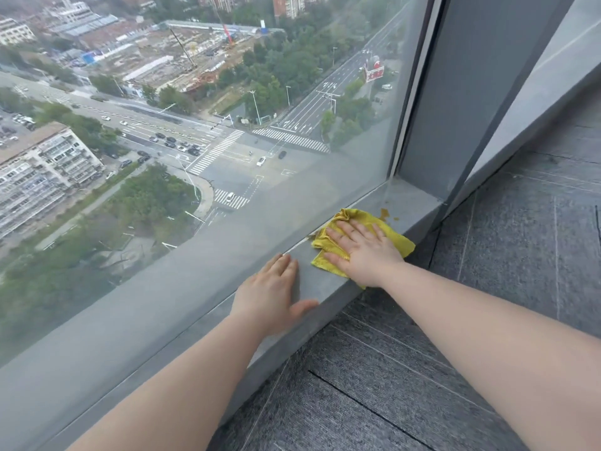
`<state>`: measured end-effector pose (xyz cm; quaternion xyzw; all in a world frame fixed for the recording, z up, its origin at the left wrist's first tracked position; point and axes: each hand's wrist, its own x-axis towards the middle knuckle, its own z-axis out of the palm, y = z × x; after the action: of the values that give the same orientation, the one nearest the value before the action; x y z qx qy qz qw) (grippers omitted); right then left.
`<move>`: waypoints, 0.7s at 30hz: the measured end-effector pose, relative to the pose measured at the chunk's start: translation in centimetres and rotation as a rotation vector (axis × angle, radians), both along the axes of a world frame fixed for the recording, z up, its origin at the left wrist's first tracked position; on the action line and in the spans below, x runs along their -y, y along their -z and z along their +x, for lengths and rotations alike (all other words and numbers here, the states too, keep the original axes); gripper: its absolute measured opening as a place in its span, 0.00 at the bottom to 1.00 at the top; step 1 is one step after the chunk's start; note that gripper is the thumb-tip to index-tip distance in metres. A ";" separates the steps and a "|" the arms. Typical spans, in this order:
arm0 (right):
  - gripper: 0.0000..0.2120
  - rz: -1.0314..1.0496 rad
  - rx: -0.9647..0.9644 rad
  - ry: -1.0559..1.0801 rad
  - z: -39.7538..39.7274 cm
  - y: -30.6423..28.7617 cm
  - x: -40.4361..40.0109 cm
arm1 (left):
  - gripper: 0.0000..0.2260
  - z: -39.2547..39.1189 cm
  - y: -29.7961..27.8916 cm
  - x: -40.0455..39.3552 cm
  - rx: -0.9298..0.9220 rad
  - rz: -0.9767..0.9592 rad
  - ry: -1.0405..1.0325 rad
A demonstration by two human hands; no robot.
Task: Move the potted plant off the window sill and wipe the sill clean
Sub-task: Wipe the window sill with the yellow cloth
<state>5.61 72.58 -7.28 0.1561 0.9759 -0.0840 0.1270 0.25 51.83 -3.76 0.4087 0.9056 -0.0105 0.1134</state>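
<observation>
With the right hand (364,252) flat, fingers spread, on the crumpled yellow cloth (395,237) and the left hand (271,296) open on the grey stone sill (413,198), I fear the brownish stains (387,214) right of centre would only smear.

a single wide-angle view is given, taken from a camera worn on the person's head. the scene is seen from above and behind the arms, looking forward and steeply down. the window sill (406,203) is crossed diagonally, from lower left to upper right, and is seen from close by, within arm's reach. the left hand (271,292) and right hand (366,250) are framed near the centre, with both forearms entering from the bottom edge. through the window glass (195,125) a street crossing far below is taken in. the carpeted floor (487,255) fills the right side. straight lines are bent near the edges by the lens.
</observation>
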 end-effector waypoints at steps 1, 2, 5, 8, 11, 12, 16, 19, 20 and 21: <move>0.31 -0.001 0.006 0.015 0.4 0.0 1.9 | 0.41 0.1 0.2 2.4 0.011 -0.020 0.029; 0.31 0.000 0.007 0.043 0.8 0.1 2.8 | 0.41 0.2 0.7 3.9 0.016 -0.024 0.039; 0.31 0.019 0.015 0.122 0.2 -0.9 3.7 | 0.42 -0.5 0.1 6.5 0.029 0.034 0.033; 0.30 0.012 0.028 0.133 0.1 -1.6 5.7 | 0.43 -0.7 -0.3 8.1 0.020 0.055 0.051; 0.29 0.011 0.024 0.021 1.7 -1.5 10.0 | 0.43 0.2 -0.2 9.9 0.005 0.051 0.056; 0.30 0.009 0.009 -0.037 2.4 -1.5 11.6 | 0.43 0.4 -0.1 10.4 0.003 0.054 0.054; 0.32 -0.016 -0.023 -0.153 4.5 -1.6 15.5 | 0.43 1.8 -0.4 11.9 0.000 0.053 0.057; 0.32 0.001 -0.019 -0.196 4.8 -1.9 14.7 | 0.43 2.2 -0.7 12.6 0.013 0.024 0.067; 0.30 0.011 -0.012 -0.186 4.8 -1.9 14.1 | 0.43 2.4 -0.8 12.8 0.011 0.014 0.071; 0.29 0.018 -0.006 -0.158 4.6 -1.9 13.4 | 0.43 2.4 -0.8 12.9 0.014 0.004 0.073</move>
<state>10.18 59.22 -5.41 0.0793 0.9863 -0.0651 0.1290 2.67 38.89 -2.96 0.4419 0.8891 -0.0099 0.1186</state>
